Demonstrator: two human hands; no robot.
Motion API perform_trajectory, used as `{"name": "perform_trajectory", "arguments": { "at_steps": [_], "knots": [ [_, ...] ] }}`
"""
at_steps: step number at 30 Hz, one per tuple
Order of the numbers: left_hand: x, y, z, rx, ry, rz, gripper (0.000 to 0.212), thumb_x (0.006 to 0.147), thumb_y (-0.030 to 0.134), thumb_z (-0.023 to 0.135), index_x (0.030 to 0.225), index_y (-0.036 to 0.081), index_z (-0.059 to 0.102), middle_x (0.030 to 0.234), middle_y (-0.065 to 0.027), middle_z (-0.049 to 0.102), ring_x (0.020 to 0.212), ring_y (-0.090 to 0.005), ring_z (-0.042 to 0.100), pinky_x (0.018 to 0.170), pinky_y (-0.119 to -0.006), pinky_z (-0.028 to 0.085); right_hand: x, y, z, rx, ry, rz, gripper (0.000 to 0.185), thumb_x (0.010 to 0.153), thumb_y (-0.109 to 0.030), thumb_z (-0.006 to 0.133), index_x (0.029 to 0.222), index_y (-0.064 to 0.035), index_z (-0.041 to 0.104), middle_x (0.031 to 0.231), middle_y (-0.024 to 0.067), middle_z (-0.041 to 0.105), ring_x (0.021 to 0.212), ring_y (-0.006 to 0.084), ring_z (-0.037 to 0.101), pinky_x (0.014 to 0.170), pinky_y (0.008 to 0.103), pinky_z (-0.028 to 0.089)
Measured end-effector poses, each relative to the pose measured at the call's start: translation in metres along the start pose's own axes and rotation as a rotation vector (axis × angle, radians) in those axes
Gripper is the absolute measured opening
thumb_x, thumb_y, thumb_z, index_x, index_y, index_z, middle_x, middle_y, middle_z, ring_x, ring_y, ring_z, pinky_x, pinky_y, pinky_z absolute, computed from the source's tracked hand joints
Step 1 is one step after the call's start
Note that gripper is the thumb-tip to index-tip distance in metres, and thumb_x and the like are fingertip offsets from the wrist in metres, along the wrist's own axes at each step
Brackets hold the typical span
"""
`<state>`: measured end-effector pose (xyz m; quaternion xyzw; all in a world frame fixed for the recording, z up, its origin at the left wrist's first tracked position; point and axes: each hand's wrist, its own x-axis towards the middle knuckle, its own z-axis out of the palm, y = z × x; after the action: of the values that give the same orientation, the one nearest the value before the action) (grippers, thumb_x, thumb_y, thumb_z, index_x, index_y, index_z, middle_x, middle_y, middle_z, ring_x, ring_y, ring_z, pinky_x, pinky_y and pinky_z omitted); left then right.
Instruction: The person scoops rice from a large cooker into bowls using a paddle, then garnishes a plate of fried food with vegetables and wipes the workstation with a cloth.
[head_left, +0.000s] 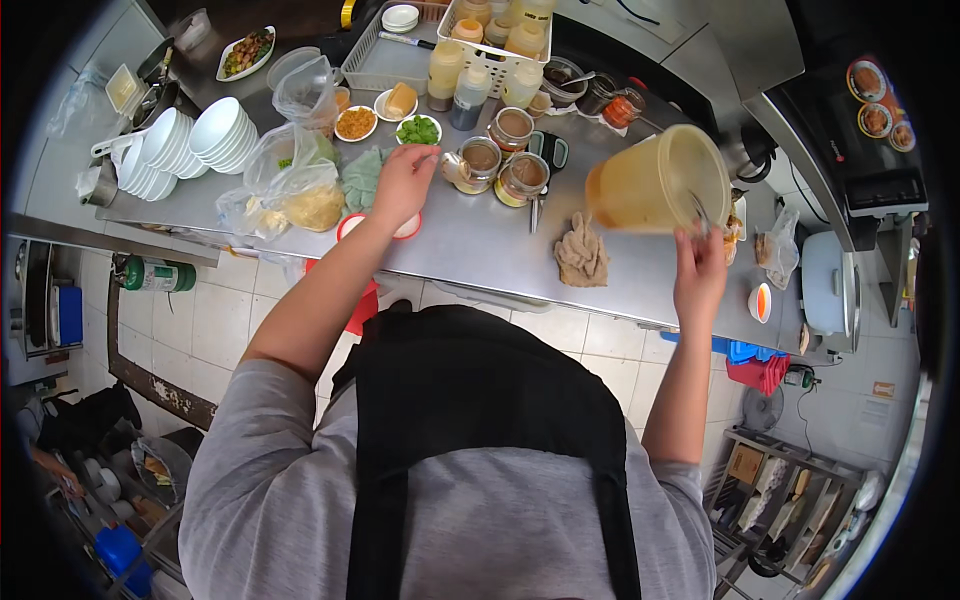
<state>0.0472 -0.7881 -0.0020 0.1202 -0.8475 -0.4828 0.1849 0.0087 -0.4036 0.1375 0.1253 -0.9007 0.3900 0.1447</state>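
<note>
My left hand (405, 180) is over the steel counter, its fingertips beside a small white bowl of chopped green herbs (419, 130). Whether it pinches anything cannot be seen. A metal spoon (454, 168) leans by a glass jar of brown paste (478, 161), just right of those fingers. Under my left forearm are white dishes with red rims (409, 226), partly hidden. My right hand (701, 274) is closed on the end of a metal utensil (699, 206) at the rim of a large translucent plastic container (637, 184) holding brownish liquid.
Two more paste jars (523, 178) and scissors (556, 150) sit mid-counter. A crumpled brown cloth (582, 255) lies near the front edge. Stacked white bowls (222, 135) and plastic bags (311, 199) are left. Squeeze bottles (472, 94) stand behind; a small sauce bowl (760, 303) is right.
</note>
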Motion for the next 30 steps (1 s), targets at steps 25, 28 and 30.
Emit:
{"name": "perform_trajectory", "arguments": {
  "at_steps": [25,28,30],
  "knots": [
    [0.0,-0.017,-0.003,-0.966,-0.344,-0.479,0.017,0.097,0.017,0.04,0.108,0.007,0.049,0.111,-0.0046,0.054,0.103,-0.0134,0.052,0.095,-0.031,0.042,-0.064,-0.03,0.064,-0.338,0.067,0.002,0.016,0.086,-0.009,0.063,0.099,-0.0083,0.054,0.066,0.0157,0.059,0.057,0.0321,0.059,0.053,0.0374,0.046],
    [0.002,-0.012,-0.005,-1.108,-0.361,-0.476,0.021,0.098,0.015,0.034,0.112,0.005,0.046,0.121,-0.0099,0.053,0.111,-0.0177,0.052,0.099,-0.034,0.04,-0.05,-0.02,0.068,-0.394,0.078,-0.039,0.024,0.086,-0.012,0.063,0.108,-0.0099,0.053,0.066,0.0147,0.06,0.056,0.0317,0.059,0.052,0.0379,0.046],
    [0.0,0.001,-0.008,-1.131,-0.35,-0.529,0.026,0.097,0.012,0.03,0.116,0.003,0.044,0.133,-0.0158,0.049,0.119,-0.0211,0.05,0.103,-0.036,0.037,-0.044,-0.03,0.064,-0.394,-0.002,0.085,0.033,0.085,-0.013,0.065,0.115,-0.011,0.049,0.066,0.0137,0.059,0.057,0.0304,0.059,0.053,0.0371,0.046]
  ]
}}
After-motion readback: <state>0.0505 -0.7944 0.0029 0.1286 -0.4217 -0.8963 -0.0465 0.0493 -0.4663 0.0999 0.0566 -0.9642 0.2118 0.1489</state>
